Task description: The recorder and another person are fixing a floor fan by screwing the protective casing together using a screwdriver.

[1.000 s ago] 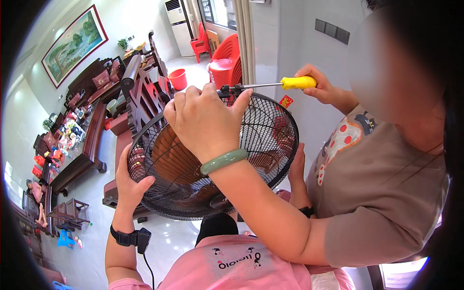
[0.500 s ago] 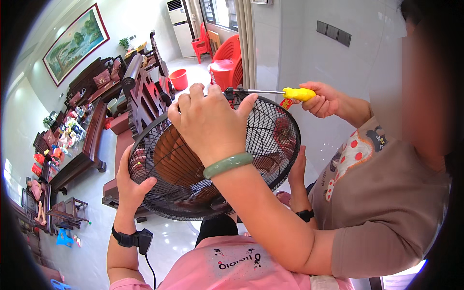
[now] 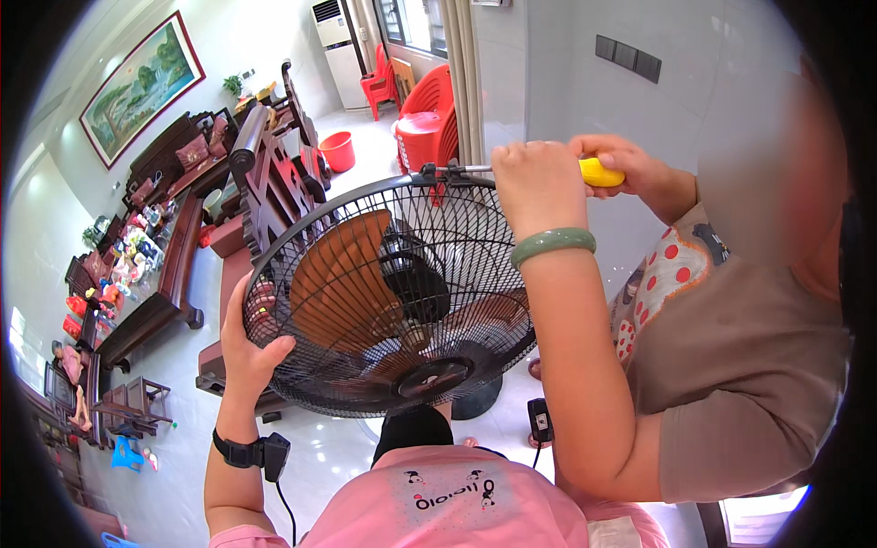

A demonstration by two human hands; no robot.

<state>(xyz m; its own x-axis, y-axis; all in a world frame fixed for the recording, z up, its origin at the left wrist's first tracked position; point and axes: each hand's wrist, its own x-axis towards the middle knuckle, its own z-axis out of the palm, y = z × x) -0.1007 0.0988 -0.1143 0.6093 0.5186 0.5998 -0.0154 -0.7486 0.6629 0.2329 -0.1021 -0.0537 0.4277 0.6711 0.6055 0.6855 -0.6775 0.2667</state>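
Observation:
My left hand (image 3: pixel 248 347) grips the left rim of a black fan's wire guard (image 3: pixel 347 388), thumb in front and fingers behind. Inside the guard are brown blades (image 3: pixel 333 292). My right hand is hidden behind a co-worker's forearm; only the black device (image 3: pixel 540 420) at my right wrist shows. The co-worker's hand with a green bangle (image 3: pixel 541 183) closes around a screwdriver, while their other hand (image 3: pixel 644 169) holds its yellow handle (image 3: pixel 600 173). The metal shaft (image 3: pixel 475 169) reaches a black clip (image 3: pixel 429 171) on the guard's top rim.
A co-worker in a brown shirt (image 3: pixel 731 365) stands close on the right. Beyond the fan are a dark wooden bench (image 3: pixel 274 173), a red bucket (image 3: pixel 337 152) and stacked red chairs (image 3: pixel 429 119). A low table (image 3: pixel 155 315) with many items stands far left.
The co-worker's bangled hand has moved right, from over the guard to the screwdriver. My right hand, earlier visible at the guard's right side, is now covered. My left hand keeps its hold.

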